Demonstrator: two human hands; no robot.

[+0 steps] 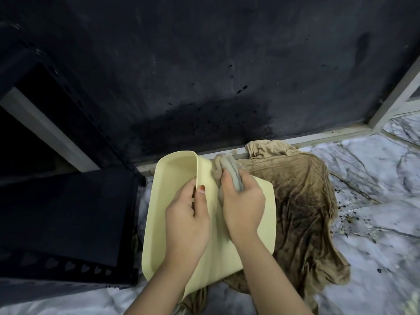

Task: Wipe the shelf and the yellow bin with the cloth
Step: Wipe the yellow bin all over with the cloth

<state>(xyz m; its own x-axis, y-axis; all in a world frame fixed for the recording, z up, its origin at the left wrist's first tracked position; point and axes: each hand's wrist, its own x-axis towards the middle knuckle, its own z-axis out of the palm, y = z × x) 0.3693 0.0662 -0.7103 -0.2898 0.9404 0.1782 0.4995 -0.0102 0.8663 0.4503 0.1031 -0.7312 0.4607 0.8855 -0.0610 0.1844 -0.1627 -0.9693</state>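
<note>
Yellow bin (159, 223): tipped on its side on the marble floor (375, 201), beside the dark shelf (68, 212). Left hand (186, 223): grips the bin's rim. Right hand (243, 210): clutches a bunched cloth (231, 173) against the bin's outer wall. Soiled brown fabric (302, 212): spread underneath.

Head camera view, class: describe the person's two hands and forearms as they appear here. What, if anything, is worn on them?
Both forearms are bare up to the frame's bottom edge: no sleeves, gloves, watch or bracelets show. The left hand shows a short thumbnail with a reddish-orange tint. The right hand shows no rings or markings on its back. Nothing else is worn on either.
</note>
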